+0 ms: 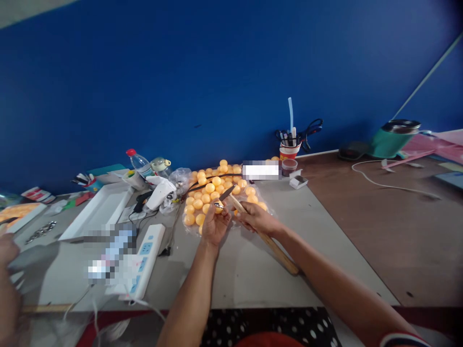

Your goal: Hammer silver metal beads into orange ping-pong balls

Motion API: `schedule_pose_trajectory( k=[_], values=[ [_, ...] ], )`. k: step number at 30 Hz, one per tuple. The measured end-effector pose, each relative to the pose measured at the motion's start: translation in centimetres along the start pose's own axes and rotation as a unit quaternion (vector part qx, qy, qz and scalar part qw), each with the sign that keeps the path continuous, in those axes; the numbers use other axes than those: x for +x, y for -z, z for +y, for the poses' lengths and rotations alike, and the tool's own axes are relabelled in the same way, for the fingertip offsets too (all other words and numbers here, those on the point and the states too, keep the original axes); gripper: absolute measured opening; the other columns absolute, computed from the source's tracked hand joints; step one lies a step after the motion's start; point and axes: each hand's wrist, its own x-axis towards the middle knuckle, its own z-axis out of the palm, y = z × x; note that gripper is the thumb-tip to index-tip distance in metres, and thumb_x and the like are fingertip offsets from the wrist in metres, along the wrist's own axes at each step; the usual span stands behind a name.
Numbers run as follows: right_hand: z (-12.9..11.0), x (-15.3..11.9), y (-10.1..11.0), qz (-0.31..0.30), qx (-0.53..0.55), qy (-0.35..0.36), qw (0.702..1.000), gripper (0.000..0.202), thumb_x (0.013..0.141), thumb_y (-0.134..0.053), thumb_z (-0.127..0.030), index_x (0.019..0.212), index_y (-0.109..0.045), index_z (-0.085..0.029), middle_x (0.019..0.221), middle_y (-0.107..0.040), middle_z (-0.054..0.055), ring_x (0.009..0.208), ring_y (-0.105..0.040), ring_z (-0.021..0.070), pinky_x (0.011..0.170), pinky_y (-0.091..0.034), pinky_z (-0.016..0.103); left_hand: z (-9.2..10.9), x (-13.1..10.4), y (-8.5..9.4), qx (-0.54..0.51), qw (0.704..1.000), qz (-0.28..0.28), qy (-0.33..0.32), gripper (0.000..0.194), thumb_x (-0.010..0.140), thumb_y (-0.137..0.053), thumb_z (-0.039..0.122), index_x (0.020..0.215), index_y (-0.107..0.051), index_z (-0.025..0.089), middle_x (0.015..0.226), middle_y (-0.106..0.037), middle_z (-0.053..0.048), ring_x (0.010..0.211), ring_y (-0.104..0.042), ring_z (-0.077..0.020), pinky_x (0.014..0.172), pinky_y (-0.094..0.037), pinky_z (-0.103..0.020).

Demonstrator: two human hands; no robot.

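Note:
My left hand point(216, 225) is turned palm up, its fingers curled around a small shiny round piece point(218, 206), silvery with some yellow; its exact kind is unclear. My right hand point(258, 218) grips a hammer point(278, 251) by its long wooden handle, near the head end. The dark, narrow hammer head sits just above the shiny piece; whether they touch I cannot tell. Right behind both hands, many orange table tennis balls point(210, 188) lie in a clear plastic bag point(265, 196).
Left of my arms are a white power strip point(146, 260), a white tray point(99, 209) and a red-capped bottle point(139, 161). A cup of pens point(290, 150) stands by the blue wall, a teal mug point(394, 140) farther right. Another person's hand point(7, 248) is at far left.

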Motion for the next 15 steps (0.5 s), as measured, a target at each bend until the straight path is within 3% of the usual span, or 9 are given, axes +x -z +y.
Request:
schedule_pose_trajectory(
  k=[9,15],
  values=[
    [1.2,0.4,-0.2,-0.004,0.028,0.003,1.0,0.024,0.088,-0.059,-0.032,0.107,-0.056,-0.018,0.051,-0.046,-0.01,0.038,-0.04,0.0073,0.038,-0.032,0.019,0.2,-0.1,-0.2,-0.015,0.999,0.047,0.001,0.01,0.088,-0.066,0.024,0.093,-0.062,0.016,0.086,-0.066,-0.003,0.057,-0.053,-0.0065,0.061,-0.052,-0.022],
    [1.1,0.3,-0.1,-0.003,0.033,0.001,0.999,0.026,0.088,-0.058,-0.031,0.11,-0.057,-0.018,0.051,-0.046,-0.01,0.037,-0.039,0.007,0.038,-0.032,0.018,0.1,-0.1,-0.5,-0.008,1.0,0.008,0.001,0.007,0.086,-0.063,0.018,0.086,-0.055,0.017,0.077,-0.057,0.001,0.05,-0.041,-0.0029,0.05,-0.042,-0.015]
  ],
)
